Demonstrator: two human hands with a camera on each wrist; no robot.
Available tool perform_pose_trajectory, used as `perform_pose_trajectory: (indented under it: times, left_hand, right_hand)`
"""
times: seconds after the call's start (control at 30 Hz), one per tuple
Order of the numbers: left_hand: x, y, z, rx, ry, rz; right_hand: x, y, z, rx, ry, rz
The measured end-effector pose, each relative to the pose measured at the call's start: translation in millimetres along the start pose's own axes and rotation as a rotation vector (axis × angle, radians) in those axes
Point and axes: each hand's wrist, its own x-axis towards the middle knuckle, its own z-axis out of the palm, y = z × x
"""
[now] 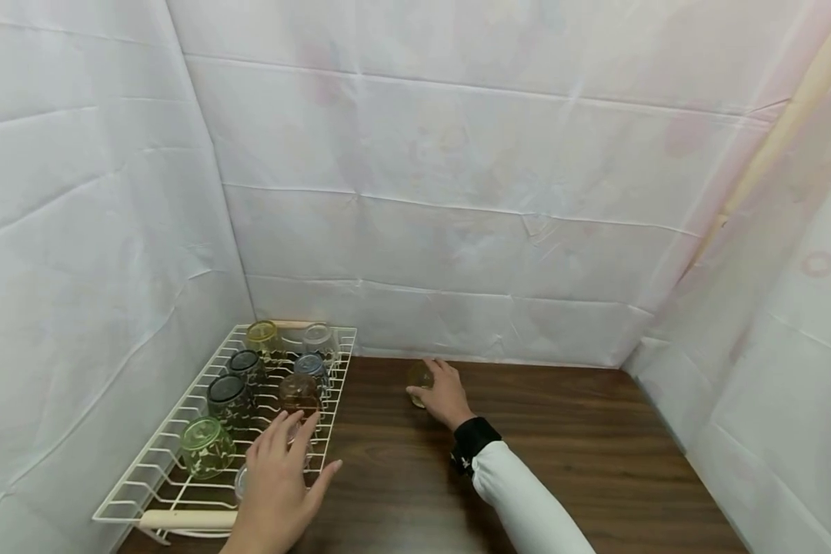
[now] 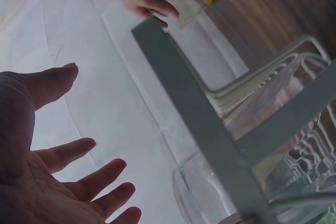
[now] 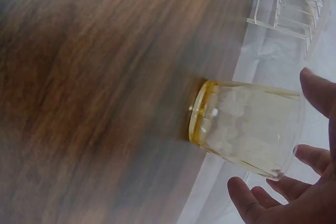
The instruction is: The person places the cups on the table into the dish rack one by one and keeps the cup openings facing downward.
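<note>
A yellow-tinted drinking glass (image 3: 241, 124) stands upright on the brown wooden table, its thick amber base down. My right hand (image 1: 446, 394) is at its rim, thumb on one side and fingers curved round the other, as the right wrist view also shows. My left hand (image 1: 280, 469) hovers over the near right part of a white wire rack (image 1: 135, 483), fingers spread and holding nothing. Beneath it a clear glass (image 1: 241, 483) is partly hidden. In the left wrist view, the left palm (image 2: 58, 182) faces clear glass in the rack.
Several glasses stand in the rack, among them a green one (image 1: 208, 446), dark grey ones, a yellow one (image 1: 263, 338), a blue one (image 1: 312, 366) and a brown one (image 1: 299, 392). White cloth walls (image 1: 457, 246) enclose the table. A grey bar (image 2: 199, 119) crosses the left wrist view.
</note>
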Motion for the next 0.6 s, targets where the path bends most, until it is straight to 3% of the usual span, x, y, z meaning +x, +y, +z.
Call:
perform_pose_trajectory:
  times: [0.6]
  left_hand:
    - [-3.4,0.6,4.6,-0.037,0.028,0.009]
  right_hand:
    - [-2.9,5.3,4.3,0.045,0.040,0.022]
